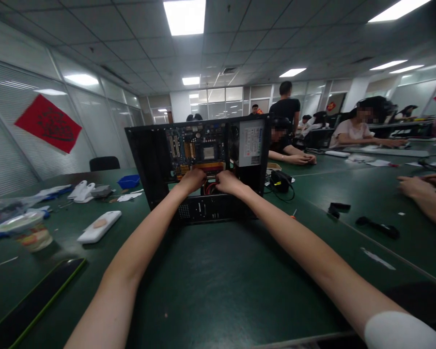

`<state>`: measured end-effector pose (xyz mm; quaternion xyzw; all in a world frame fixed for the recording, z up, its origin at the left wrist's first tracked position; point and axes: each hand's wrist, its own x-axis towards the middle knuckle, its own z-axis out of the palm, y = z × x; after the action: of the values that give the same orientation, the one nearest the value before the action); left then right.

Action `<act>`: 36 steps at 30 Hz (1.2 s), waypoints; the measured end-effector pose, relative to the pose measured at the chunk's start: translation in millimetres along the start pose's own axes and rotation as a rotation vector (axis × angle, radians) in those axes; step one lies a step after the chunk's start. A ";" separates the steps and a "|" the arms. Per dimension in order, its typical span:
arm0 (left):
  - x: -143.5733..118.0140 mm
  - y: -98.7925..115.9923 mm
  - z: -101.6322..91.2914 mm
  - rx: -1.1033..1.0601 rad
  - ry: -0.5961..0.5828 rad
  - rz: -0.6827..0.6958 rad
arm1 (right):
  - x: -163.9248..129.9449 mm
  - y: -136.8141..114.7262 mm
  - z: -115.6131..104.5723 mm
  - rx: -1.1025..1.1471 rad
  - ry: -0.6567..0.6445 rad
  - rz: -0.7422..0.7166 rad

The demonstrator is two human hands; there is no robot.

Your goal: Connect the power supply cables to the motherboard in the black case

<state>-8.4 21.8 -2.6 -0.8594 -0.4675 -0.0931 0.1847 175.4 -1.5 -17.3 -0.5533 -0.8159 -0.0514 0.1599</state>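
Left hand (192,180), right hand (228,182), one computer case (156,160)

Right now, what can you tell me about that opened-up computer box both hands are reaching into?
The computer case is a black metal box standing on the green table, its side panel off. Inside sits a blue motherboard with slots and a square central chip socket, and a silvery power supply at right. The left hand and right hand reach in low, by red cables.

Both hands (210,182) inside open computer case (198,167)
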 end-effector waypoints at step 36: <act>1.0 -2.0 5.9 -0.016 0.001 -0.070 | 28.4 11.5 2.2 -0.163 0.086 -0.381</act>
<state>-9.7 25.9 -7.2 -0.8440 -0.4963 -0.1037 0.1749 175.9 28.7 -11.5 -0.3975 -0.8912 -0.1703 0.1366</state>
